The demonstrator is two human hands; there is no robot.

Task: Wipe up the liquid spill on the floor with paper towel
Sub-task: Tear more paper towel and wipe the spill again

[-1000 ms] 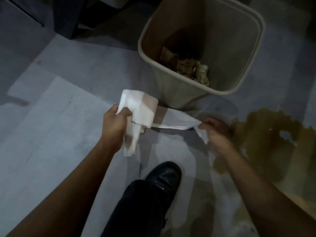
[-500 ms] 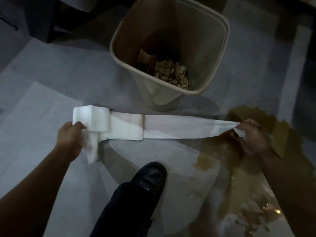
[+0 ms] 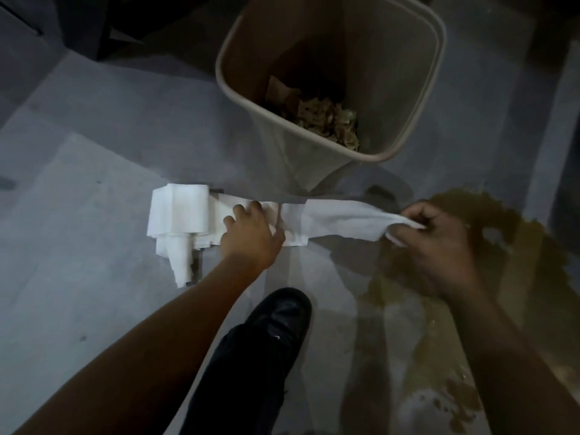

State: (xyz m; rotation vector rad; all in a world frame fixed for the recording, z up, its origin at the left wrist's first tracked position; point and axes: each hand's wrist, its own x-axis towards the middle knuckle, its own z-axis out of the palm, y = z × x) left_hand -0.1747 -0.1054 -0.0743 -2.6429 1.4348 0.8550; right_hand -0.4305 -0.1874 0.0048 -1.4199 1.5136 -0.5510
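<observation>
Spill lay brown on the floor at right, paper towel stretched above its near edge.
I saw my left hand gripping near the roll, my right hand pinching the free end; a ragged tear or a dropped roll seemed likely.

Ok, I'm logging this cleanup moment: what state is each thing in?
Roll: partly unrolled.
Strip: pulled out, not yet torn off.
Left hand: holds strip near roll.
Right hand: pinches strip's end.
Spill: brown, unwiped.
Bin: open, paper waste at bottom.
</observation>
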